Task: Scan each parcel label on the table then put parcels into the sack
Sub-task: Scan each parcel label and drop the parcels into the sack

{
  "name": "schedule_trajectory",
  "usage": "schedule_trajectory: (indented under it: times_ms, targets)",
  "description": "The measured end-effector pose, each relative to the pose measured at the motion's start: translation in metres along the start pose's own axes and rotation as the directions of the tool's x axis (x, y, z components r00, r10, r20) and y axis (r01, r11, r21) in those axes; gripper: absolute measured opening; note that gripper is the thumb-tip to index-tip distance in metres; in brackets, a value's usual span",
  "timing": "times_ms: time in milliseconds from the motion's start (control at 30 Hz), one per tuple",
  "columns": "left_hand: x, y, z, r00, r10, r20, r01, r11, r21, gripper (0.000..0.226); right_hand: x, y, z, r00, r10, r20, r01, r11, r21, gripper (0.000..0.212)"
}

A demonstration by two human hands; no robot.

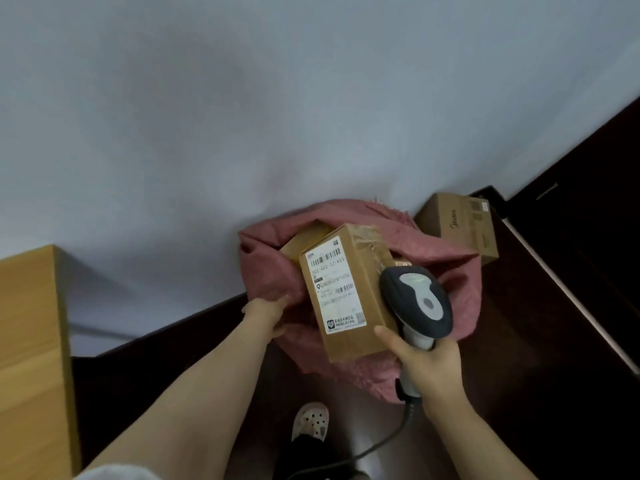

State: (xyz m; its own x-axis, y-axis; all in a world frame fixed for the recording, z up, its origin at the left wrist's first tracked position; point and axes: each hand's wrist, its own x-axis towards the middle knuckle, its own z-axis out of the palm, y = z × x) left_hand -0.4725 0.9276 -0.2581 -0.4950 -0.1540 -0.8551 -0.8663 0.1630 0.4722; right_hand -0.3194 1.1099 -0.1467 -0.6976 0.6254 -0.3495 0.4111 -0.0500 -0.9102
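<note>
From the head camera, looking down, a pink sack [446, 289] sits on the dark floor [540, 341] against a pale wall [242, 116], its mouth open towards the person. A brown parcel [360, 337] lies tilted in that mouth, white label [334, 289] facing up with its barcodes showing. It rests on a second box [304, 240], which is mostly hidden inside the sack.

The left hand [266, 315] is at the sack's near-left rim, its fingers [273, 303] pinching a fold of the pink cloth.

The right hand [431, 367] has its fingers wrapped round the handle of a grey scanner [415, 299]. The thumb stretches out to touch the parcel's near right corner. The scanner's head sits just beside the parcel's right edge, over the sack. Its cable [384, 441] curls down across the floor.

Behind the sack to the right, a bigger carton [460, 226] stands on the floor by the wall. A light wooden counter [31, 341] fills the left edge. Below, between the arms, a pale shoe with holes [310, 420] shows on the floor.
</note>
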Motion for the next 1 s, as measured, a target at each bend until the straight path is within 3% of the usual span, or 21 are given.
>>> schedule_trajectory:
  times_ms: [67,233,400,500,600,733,867,1000]
  targets:
    - [0.02,-0.002,0.004,0.998,-0.055,-0.01,0.054,0.994,-0.096,0.068,0.01,0.007,0.001,0.999,-0.047,0.013,0.047,0.999,-0.019,0.052]
    - [0.021,0.001,0.002,0.991,-0.089,-0.099,0.073,0.985,-0.159,0.03,0.021,0.01,-0.005,0.993,-0.09,0.075,0.095,0.993,-0.071,0.059]
    - [-0.025,0.01,-0.029,0.999,-0.028,-0.029,0.021,0.98,-0.196,0.047,0.009,-0.019,0.001,0.991,-0.071,0.116,0.094,0.974,-0.207,0.089]
    - [-0.047,0.013,-0.044,0.979,0.148,-0.139,-0.166,0.977,-0.135,0.039,-0.001,-0.042,0.012,0.973,-0.129,0.192,0.189,0.922,-0.337,0.061]
    - [-0.067,0.017,-0.055,0.916,0.328,-0.232,-0.348,0.937,-0.046,0.018,-0.001,-0.054,0.03,0.937,-0.159,0.312,0.299,0.828,-0.474,0.055]
    - [-0.089,0.016,-0.065,0.839,0.492,-0.233,-0.504,0.864,0.009,0.033,0.006,-0.068,0.062,0.898,0.025,0.44,0.323,0.643,-0.694,0.056]
    - [-0.091,0.006,-0.072,0.812,0.548,-0.202,-0.548,0.834,0.06,0.036,0.027,-0.076,0.089,0.866,0.172,0.469,0.332,0.503,-0.798,0.039]
    - [-0.086,0.002,-0.07,0.823,0.527,-0.214,-0.54,0.842,-0.005,0.033,0.045,-0.072,0.1,0.865,0.138,0.483,0.354,0.514,-0.781,0.035]
